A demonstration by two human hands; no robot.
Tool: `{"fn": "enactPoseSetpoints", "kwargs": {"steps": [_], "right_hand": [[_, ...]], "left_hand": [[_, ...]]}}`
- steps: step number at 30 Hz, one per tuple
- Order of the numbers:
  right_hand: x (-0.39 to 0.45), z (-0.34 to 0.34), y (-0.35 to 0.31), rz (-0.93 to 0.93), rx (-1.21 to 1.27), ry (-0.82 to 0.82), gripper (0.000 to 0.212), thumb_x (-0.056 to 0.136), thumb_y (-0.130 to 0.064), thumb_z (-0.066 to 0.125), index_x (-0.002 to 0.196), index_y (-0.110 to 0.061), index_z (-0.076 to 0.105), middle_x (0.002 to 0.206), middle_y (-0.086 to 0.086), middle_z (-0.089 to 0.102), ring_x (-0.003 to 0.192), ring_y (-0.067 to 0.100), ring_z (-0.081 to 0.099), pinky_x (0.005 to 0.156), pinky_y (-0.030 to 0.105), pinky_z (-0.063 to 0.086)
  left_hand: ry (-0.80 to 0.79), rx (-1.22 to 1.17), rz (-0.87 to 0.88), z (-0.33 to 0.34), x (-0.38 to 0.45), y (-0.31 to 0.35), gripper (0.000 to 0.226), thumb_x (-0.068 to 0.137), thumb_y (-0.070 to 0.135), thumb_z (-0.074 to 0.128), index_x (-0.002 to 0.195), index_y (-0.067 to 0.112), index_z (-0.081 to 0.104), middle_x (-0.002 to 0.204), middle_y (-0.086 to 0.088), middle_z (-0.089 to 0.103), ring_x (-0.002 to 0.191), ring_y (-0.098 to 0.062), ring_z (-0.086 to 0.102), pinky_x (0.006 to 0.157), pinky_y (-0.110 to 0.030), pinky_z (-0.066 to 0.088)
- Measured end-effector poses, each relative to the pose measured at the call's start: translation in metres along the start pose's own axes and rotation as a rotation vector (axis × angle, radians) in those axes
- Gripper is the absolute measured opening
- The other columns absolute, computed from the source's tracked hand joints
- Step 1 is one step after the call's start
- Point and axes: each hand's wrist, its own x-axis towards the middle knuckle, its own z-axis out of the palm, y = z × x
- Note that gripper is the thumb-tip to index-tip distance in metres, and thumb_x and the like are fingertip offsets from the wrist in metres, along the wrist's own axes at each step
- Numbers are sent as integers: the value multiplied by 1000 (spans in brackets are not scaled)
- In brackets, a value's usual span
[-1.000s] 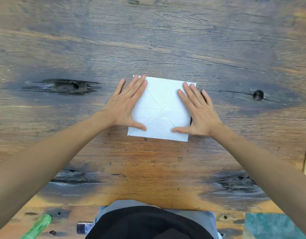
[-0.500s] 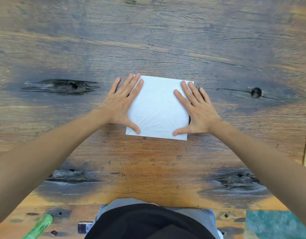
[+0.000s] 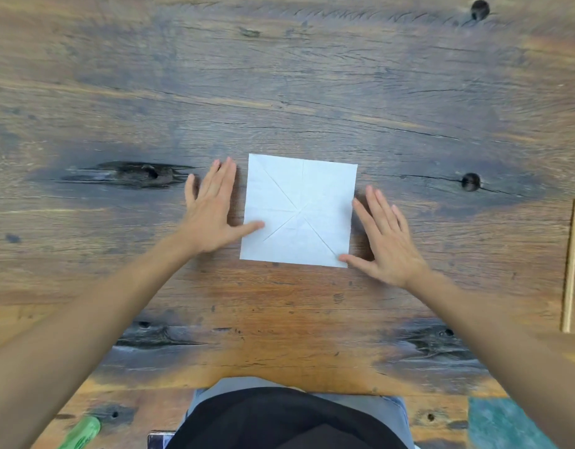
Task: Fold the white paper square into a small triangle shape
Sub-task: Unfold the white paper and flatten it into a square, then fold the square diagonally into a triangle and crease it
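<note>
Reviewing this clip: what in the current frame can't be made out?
- Head view, green object: cut off by the bottom edge, unidentifiable.
- Head view, small dark item: partly hidden by the person's clothing.
- Head view, pale stick: near the right edge, too thin to identify.
- White paper: underside hidden; faint creases partly unreadable.

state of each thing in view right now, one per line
white paper square: unfolded, lying flat on the table, crease lines crossing at its middle
left hand: open, flat beside the paper's left edge, thumb tip on the paper
right hand: open, flat beside the paper's right edge, thumb tip at the near right corner
wooden table: bare weathered boards, dark knots
green object: lying at the near left edge, partly cut off
</note>
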Motion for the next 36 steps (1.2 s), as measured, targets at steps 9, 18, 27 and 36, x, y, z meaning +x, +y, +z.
{"fn": "enactPoseSetpoints", "kwargs": {"steps": [9, 18, 27, 36], "right_hand": [[-63, 28, -31, 106, 94, -23, 76, 105, -59, 39, 168, -25, 10, 177, -5, -2, 163, 15, -2, 130, 39, 8], [-75, 41, -30, 101, -10, -54, 75, 105, -59, 39, 167, -23, 17, 176, 0, 4, 163, 15, -2, 130, 35, -1], [-79, 59, -28, 103, -65, 9, 74, 106, -57, 36, 167, -23, 15, 177, 1, 3, 163, 18, -1, 131, 38, -1], [-79, 69, -28, 106, -125, 44, 75, 105, -58, 30, 168, -20, 12, 177, 2, 3, 163, 18, -1, 132, 40, 3]], "left_hand": [[230, -278, -174, -6, 44, 39, 66, 91, 38, 70, 146, 12, 45, 134, -13, 52, 127, -32, 42, 107, -43, 39], [197, -350, -255, -1, 60, 34, 49, 81, 35, 80, 118, 12, 57, 127, -15, 48, 124, -30, 41, 104, -38, 41], [228, -434, -228, -6, 58, 49, 47, 83, 16, 76, 122, 9, 50, 105, -3, 61, 101, -30, 62, 90, -46, 52], [378, -521, -71, -12, 30, 73, 21, 87, 10, 69, 107, 9, 69, 101, -9, 73, 79, -12, 58, 78, -33, 55]]}}
